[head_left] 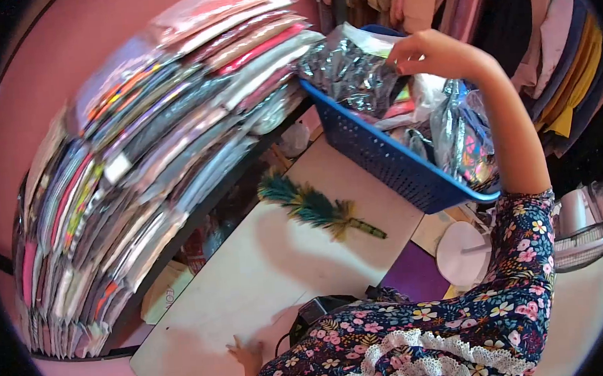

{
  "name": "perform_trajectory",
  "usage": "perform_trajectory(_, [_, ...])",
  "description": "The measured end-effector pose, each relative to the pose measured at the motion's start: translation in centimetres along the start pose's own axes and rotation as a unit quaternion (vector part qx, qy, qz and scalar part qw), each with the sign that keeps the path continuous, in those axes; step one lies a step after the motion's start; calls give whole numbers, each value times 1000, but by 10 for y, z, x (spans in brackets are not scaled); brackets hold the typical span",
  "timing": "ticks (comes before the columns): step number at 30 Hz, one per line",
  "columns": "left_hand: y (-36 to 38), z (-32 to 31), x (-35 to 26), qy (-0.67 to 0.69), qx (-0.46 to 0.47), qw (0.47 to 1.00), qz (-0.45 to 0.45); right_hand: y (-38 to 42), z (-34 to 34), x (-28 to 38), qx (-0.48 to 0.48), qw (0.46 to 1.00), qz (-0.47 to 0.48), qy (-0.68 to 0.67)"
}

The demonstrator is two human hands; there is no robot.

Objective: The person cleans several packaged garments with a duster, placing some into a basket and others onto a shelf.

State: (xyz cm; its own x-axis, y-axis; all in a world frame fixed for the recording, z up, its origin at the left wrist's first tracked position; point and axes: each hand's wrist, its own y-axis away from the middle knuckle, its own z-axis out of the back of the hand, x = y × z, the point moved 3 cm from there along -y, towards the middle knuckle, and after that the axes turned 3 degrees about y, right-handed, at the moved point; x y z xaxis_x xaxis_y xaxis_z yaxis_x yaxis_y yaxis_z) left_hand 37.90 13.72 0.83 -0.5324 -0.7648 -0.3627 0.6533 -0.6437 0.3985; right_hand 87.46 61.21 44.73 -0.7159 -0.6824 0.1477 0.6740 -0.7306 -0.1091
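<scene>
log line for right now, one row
right hand: at dark plastic-wrapped item in blue basket | left hand: fingers spread on table | feather duster: lying on table

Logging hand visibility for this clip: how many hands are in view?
2: the right hand is at the wrapped packets in the blue basket; the left hand is on the table.

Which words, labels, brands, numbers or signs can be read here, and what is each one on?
Nothing reads in full.
Possibly "EO": part of some slanted lettering on the pale package beneath the shelf; the rest is too small and blurred to read.
No legible text: the white patch on the stacked packets, too blurred to tell whether it is printed.
None that I can make out on the blue basket or the feather duster.
</scene>
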Motion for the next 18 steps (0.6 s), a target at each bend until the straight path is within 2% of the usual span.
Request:
perform_trajectory(2, [14, -7, -54, -22, 43, 996, -79, 5, -34, -50, -20, 999, 16, -37])
perform_trajectory(3, [8, -4, -68, -1, 71, 994, -88, 6, -58, -70, 40, 999, 9, -32])
perform_trajectory(4, [-7, -5, -71, -21, 36, 993, -115, 10, -77, -82, 100, 995, 4, -27])
perform_trajectory(5, [-19, -6, -75, -40, 1, 989, -141, 20, -93, -83, 226, 970, -48, -73])
perform_trajectory(6, [-31, 3, -95, -38, -23, 988, -146, 1, -130, -97, 357, 922, -80, -124])
perform_trajectory(7, [-36, 20, -129, -30, -43, 984, -172, 4, -139, -106, 358, 922, -78, -123])
perform_trajectory(9, [-37, 48, -207, -29, -86, 956, -278, 10, -140, -131, 192, 979, -30, 56])
perform_trajectory(10, [-40, 56, -248, -2, -84, 946, -312, 13, -138, -134, 194, 979, -29, 58])
perform_trajectory(12, [-36, 72, -342, 12, -91, 921, -379, 9, -129, -134, 60, 997, -28, 34])
perform_trajectory(13, [-25, 76, -393, -1, -97, 907, -410, 7, -137, -139, 33, 999, -9, -9])
perform_trajectory(17, [19, 71, -560, -5, -111, 765, -635, 17, -134, -138, -19, 998, 34, -42])
perform_trajectory(18, [24, 62, -592, 15, -90, 722, -686, 20, -134, -135, -86, 991, 76, -63])
